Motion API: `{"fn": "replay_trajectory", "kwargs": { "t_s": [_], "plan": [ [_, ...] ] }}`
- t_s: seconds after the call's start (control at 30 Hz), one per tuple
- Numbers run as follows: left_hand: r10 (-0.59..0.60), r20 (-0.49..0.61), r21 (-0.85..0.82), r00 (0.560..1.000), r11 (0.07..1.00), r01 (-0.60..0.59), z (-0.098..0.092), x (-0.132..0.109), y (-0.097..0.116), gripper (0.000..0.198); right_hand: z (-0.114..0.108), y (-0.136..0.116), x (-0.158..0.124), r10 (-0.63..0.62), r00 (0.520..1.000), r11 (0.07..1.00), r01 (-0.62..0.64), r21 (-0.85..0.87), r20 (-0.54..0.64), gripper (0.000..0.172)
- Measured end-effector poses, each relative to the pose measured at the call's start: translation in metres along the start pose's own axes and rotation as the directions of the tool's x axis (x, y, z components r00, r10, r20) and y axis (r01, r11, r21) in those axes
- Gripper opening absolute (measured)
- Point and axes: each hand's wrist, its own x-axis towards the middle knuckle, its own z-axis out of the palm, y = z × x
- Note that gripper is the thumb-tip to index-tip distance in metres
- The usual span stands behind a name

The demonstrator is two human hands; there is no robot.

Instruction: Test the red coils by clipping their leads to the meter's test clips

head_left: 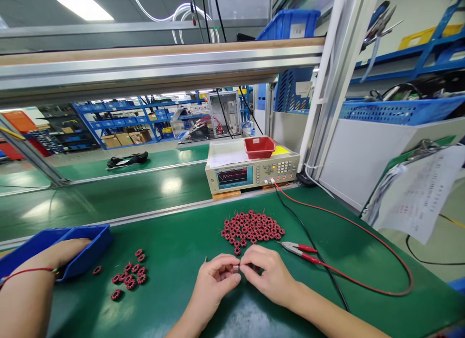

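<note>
My left hand (pixel 217 285) and my right hand (pixel 269 274) meet low in the middle of the head view, fingertips pinched together. Between them is a small part (pixel 236 268), mostly covered, with a silvery edge showing. A bit of dark red, like a wire-wound ring coil, shows under my right fingers. Just beyond my hands lies a large cluster of red ring coils (pixel 252 226) with thin wire ends. To the left a smaller loose group of the same coils (pixel 131 275) is spread on the green bench. Red-handled test clips (pixel 301 249) rest right of my right hand.
A bench meter (pixel 250 171) with a lit waveform screen stands behind the coils, a red tray (pixel 259 147) on top. Its red lead (pixel 363 223) loops across the right side. Another person's arm (pixel 32 294) reaches into a blue bin (pixel 90 251) at left. Clipped papers (pixel 417 192) hang at right.
</note>
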Motion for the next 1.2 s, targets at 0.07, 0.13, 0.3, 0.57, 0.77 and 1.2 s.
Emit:
{"fn": "replay_trajectory", "kwargs": {
  "t_s": [0.07,0.13,0.3,0.57,0.77,1.2],
  "plan": [
    [-0.004,-0.01,0.0,1.0,1.0,0.004,0.001,0.0,0.002,0.024,0.0,0.0,0.0,0.011,1.0,1.0,-0.011,0.004,-0.003,0.016],
    [-0.012,-0.016,-0.001,1.0,1.0,0.012,0.002,-0.001,0.004,0.024,0.0,0.0,0.0,0.019,1.0,1.0,-0.019,0.005,-0.008,0.016],
    [-0.077,0.003,-0.142,0.997,0.987,0.077,0.006,-0.004,0.012,0.019,0.0,0.001,0.001,0.022,1.0,1.0,-0.022,-0.002,-0.007,0.018],
    [-0.158,0.059,-0.237,0.986,0.957,0.167,0.003,-0.002,0.008,0.023,0.001,-0.002,-0.001,0.011,1.0,1.0,-0.011,0.014,-0.014,0.021],
    [-0.165,0.063,-0.267,0.984,0.948,0.176,0.002,-0.004,0.008,0.023,0.001,-0.004,-0.001,-0.01,1.0,1.0,0.009,-0.026,-0.024,0.023],
    [-0.194,0.036,-0.303,0.98,0.933,0.196,0.002,-0.005,0.007,0.023,0.0,-0.005,-0.002,-0.113,0.987,0.993,0.108,-0.046,-0.114,0.018]
  ]
}}
